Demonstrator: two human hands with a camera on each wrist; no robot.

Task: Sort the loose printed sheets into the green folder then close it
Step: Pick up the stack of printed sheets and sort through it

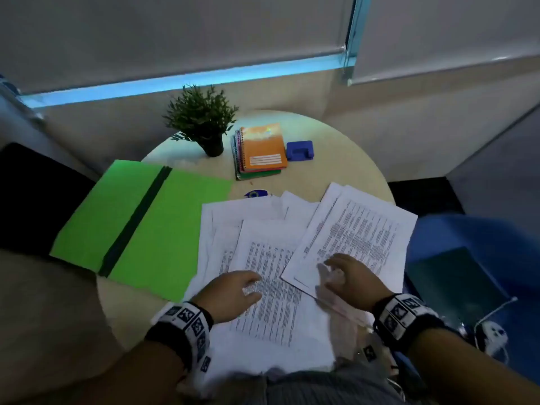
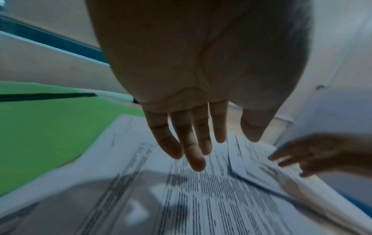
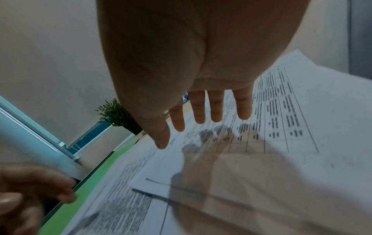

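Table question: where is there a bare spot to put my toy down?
Bare table shows right of the blue hole punch, behind the printed sheets, and between green folder and potted plant. The near side is crowded with sheets and both hands.

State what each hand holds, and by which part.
Nothing is held. The left hand and right hand are open, fingers straight, over the loose printed sheets.

An office: roller blinds (image 1: 175, 33), a round desk (image 1: 336, 171) with spiral notebooks (image 1: 260, 153), hole punch (image 1: 300, 151), potted plant (image 1: 201, 118).

plant (image 1: 201, 118), notebooks (image 1: 263, 150), blue punch (image 1: 300, 150)
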